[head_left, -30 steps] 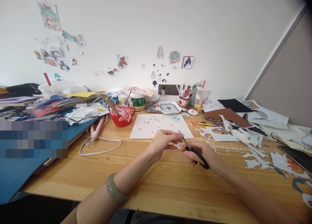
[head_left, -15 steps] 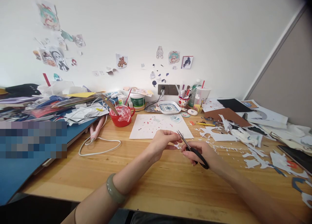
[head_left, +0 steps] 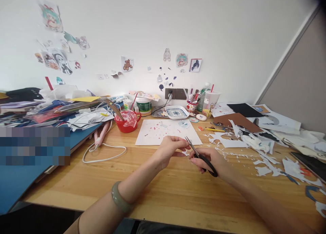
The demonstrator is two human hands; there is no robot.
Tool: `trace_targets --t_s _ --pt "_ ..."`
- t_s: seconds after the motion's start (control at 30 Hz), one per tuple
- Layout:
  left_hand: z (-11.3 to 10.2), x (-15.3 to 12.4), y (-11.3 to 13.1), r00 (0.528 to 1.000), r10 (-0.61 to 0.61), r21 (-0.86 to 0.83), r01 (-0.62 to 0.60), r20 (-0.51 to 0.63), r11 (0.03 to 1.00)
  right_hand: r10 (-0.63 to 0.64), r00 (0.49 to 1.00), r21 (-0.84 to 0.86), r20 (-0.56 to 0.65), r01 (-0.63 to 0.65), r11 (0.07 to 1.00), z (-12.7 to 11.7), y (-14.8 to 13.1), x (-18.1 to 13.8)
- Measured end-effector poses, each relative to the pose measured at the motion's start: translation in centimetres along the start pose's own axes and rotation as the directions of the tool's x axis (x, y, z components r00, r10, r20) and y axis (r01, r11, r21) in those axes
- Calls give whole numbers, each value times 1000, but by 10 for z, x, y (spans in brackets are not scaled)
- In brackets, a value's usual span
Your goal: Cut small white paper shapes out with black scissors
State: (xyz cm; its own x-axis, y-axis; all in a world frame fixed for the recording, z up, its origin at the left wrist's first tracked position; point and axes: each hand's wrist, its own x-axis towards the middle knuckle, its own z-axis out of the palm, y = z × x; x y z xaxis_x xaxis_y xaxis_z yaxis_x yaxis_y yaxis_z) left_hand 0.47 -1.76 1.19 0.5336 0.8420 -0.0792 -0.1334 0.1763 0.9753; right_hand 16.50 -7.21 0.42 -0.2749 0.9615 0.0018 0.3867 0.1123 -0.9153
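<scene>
My right hand [head_left: 207, 161] is closed around the black handles of a pair of scissors [head_left: 195, 151], whose blades point up and to the left. Just left of them, my left hand [head_left: 173, 148] is pinched, its fingertips close to the blades. A small white paper scrap [head_left: 186, 153] shows below those fingertips; most of it is hidden by the fingers. Behind both hands lies a white sheet [head_left: 150, 135] dotted with tiny coloured paper cutouts. A pale blue cutout [head_left: 183, 124] rests near its far right corner.
Left stands a red cup [head_left: 127, 123] with crumpled plastic, beside a pink corded tool [head_left: 101, 134]. A patterned tray [head_left: 176, 112] and brush cup [head_left: 192, 105] stand at the back. Paper offcuts [head_left: 236, 139] litter the right; a cluttered blue board [head_left: 28, 179] fills the left.
Both hands stay almost in place. The scissors' handles have shifted very slightly to the left.
</scene>
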Motion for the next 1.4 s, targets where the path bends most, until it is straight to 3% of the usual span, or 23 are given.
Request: trace_targets --t_s 1.4 --pt "0 0 0 999 -23 -62 21 -31 998 -3 1000 -22 -4 3 1000 0 2 1"
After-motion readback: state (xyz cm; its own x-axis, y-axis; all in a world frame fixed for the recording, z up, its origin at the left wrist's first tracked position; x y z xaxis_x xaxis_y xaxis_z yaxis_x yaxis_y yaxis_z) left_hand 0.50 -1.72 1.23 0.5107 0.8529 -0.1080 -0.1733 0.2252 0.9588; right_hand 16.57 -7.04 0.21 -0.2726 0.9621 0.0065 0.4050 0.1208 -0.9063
